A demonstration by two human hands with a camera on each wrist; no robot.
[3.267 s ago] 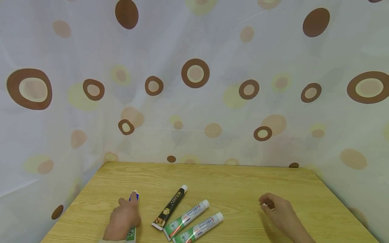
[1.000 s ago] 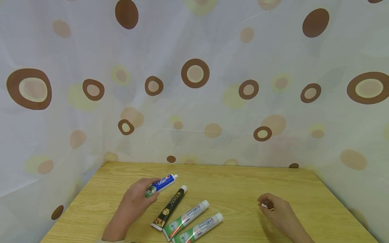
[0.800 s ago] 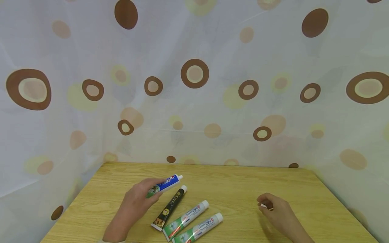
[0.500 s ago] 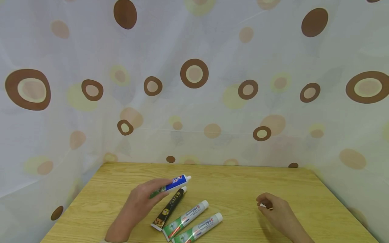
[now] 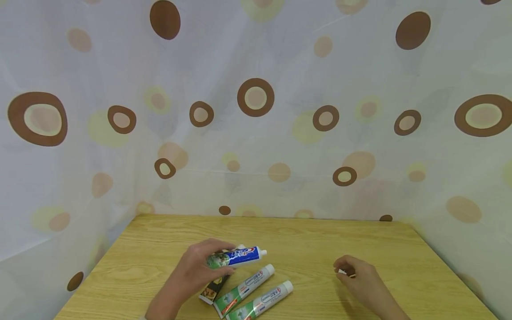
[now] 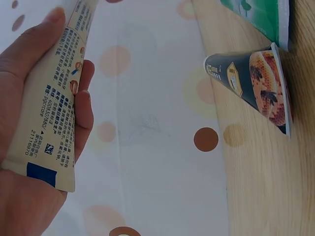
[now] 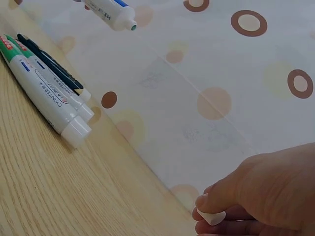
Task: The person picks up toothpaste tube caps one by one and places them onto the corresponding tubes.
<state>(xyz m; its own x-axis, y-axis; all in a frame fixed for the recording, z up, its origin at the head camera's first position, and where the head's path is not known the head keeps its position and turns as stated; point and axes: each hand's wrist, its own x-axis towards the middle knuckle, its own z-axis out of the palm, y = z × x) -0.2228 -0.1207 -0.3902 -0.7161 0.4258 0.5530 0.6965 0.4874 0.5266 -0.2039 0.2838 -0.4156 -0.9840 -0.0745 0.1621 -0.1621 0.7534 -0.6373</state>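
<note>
My left hand (image 5: 196, 269) grips a blue-and-green toothpaste tube (image 5: 243, 256), raised over the table, its bare nozzle (image 5: 263, 253) pointing right. In the left wrist view, thumb and fingers wrap the tube's printed pale back (image 6: 51, 108). The right wrist view shows the tube's uncapped tip (image 7: 131, 25) at the top. My right hand (image 5: 362, 281), off to the right, pinches a small white cap (image 7: 212, 217) between thumb and fingers. Beneath the held tube lies a black toothpaste tube (image 5: 213, 290), partly hidden by it and my left hand.
Two green-and-white toothpaste tubes, a nearer one (image 5: 262, 303) and a farther one (image 5: 245, 288), lie side by side right of the black tube, caps on. The wooden table (image 5: 312, 240) meets a dotted curtain (image 5: 288, 195) at the back and sides.
My left hand has picked the blue-and-green toothpaste tube up off the table, turned it sideways and carried it right, over the black tube. The right hand, with the cap, has shifted slightly left.
</note>
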